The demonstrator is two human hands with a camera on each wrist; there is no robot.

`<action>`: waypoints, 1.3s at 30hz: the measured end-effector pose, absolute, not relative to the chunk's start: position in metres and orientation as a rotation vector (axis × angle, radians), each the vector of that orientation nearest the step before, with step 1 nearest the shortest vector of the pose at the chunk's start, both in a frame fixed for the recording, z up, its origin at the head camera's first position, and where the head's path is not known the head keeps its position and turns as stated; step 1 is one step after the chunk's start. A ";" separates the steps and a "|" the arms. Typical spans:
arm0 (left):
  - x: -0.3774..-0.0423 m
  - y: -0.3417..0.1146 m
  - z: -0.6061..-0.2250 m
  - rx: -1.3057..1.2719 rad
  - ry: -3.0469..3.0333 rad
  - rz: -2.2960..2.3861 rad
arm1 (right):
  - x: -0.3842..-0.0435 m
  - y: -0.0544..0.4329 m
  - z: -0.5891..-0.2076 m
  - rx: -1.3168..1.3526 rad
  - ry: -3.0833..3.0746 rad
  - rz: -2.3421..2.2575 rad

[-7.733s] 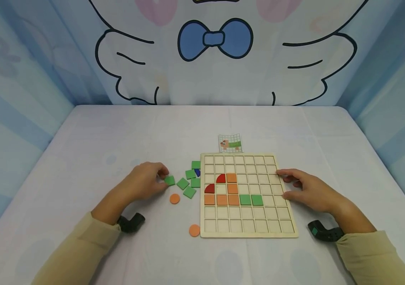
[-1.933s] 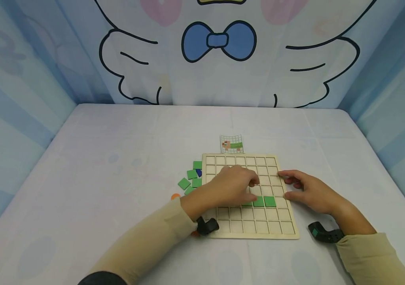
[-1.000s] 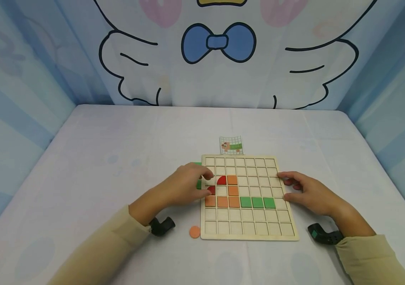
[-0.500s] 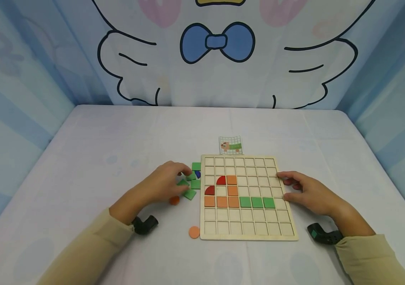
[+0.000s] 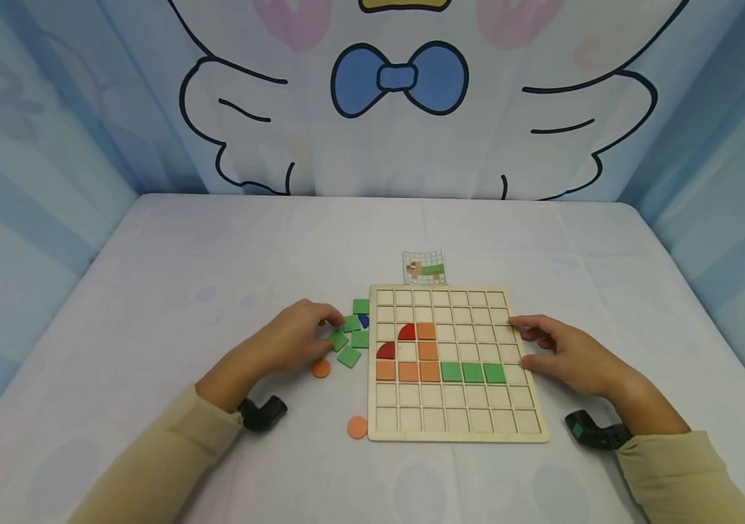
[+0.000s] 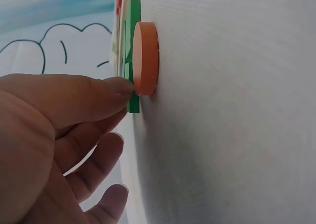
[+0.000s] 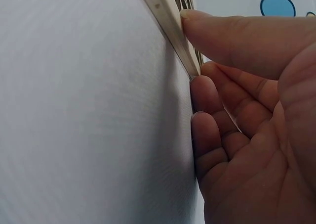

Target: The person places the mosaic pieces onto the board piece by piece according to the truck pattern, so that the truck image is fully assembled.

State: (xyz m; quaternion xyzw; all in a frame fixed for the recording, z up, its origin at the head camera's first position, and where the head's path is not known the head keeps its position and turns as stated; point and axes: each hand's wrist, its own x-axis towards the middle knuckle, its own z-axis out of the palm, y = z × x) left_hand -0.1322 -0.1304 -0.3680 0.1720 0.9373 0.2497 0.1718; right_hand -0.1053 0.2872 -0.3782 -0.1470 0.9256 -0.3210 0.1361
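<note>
My left hand (image 5: 294, 336) is left of the board, thumb and index finger pinching a green square tile (image 5: 338, 340) at the near side of the loose tiles. In the left wrist view the thumb tip meets the green tiles' edge (image 6: 133, 103), beside an orange disc (image 6: 146, 58). My right hand (image 5: 572, 349) rests thumb and index fingertips, spread apart, on the right edge of the wooden grid board (image 5: 457, 436). Red quarter-round pieces (image 5: 407, 332), orange squares (image 5: 408, 371) and a row of three green squares (image 5: 473, 372) sit in its cells.
More green squares (image 5: 348, 356) and a dark blue piece (image 5: 364, 320) lie against the board's left edge. A second orange disc (image 5: 357, 427) lies near its lower left corner. Behind the board is a picture card (image 5: 424, 268) showing a gridded dog-like figure.
The row on the board has grown from two green squares to three. My left hand has moved from over the board back left to the loose tiles. My right hand stays at the edge.
</note>
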 end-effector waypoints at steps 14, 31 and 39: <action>-0.130 -0.129 -0.367 0.474 2.665 0.679 | -0.104 0.287 -0.376 -0.417 2.685 -0.917; -0.130 -0.126 -0.369 0.420 2.680 0.702 | -0.105 0.287 -0.378 -0.427 2.682 -0.936; -0.130 -0.124 -0.369 0.400 2.682 0.687 | -0.104 0.289 -0.379 -0.424 2.691 -0.920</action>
